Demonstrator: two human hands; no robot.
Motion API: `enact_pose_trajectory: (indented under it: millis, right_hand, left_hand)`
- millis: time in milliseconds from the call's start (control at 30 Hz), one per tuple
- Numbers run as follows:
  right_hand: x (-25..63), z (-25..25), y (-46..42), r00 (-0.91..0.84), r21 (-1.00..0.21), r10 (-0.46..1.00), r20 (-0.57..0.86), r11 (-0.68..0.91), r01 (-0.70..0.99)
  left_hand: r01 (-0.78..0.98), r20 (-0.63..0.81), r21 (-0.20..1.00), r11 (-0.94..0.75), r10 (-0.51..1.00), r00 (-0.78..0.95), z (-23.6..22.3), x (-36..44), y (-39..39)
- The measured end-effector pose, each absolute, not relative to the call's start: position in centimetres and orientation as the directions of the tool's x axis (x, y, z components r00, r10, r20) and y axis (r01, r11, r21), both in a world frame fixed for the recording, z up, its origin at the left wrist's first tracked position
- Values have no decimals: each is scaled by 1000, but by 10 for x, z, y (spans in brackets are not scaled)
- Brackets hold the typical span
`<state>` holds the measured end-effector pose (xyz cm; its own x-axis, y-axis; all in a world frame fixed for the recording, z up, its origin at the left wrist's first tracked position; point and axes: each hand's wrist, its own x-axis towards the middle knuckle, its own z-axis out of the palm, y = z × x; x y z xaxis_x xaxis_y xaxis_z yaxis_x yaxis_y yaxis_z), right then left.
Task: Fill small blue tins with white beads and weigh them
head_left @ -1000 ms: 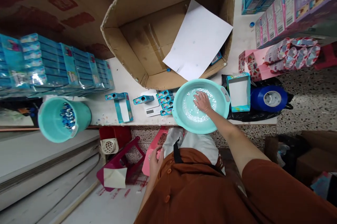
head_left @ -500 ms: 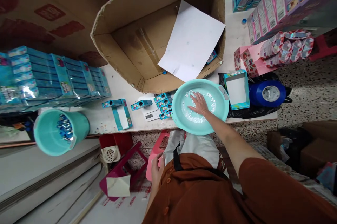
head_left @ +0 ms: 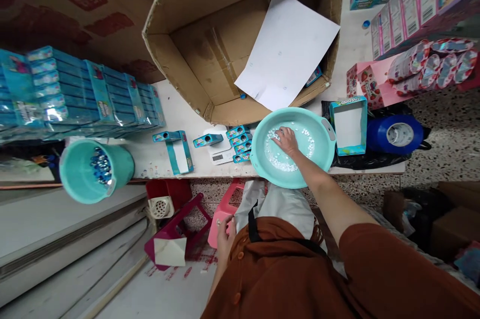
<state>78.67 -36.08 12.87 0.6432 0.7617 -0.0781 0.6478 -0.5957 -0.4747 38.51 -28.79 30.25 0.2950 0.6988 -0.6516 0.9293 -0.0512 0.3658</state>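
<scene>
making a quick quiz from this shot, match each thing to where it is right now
Things:
1. right hand
2. white sheet of paper
3. blue glossy beads
4. roll of blue tape

Places:
a. on the black plastic bag
b. in the teal bucket
c. on the small white pieces in the teal basin
d. inside the cardboard box

Pairs: 1-c, 2-d, 3-b, 4-a
</scene>
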Motion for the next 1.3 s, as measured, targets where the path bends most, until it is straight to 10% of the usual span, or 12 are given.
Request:
enact_pose_trajectory:
  millis: [533, 867, 1100, 1300]
  right_hand:
    - [784, 126, -379, 601, -429, 794, -91, -576, 696]
    - [782, 157, -358, 968, -791, 47, -246, -587, -173]
    - [740, 213, -353, 694, -678, 63, -717, 166, -716]
    - [714, 250, -359, 690, -510, 304, -657, 495, -704]
  left_hand:
    - [868, -577, 493, 53, 767, 281, 300, 388, -274]
    - [820, -518, 553, -149, 710, 478, 293, 398, -188]
    - [722, -459, 633, -280, 615, 641, 286, 420, -103]
    - [649, -465, 681, -338, 486, 741, 280, 430, -45]
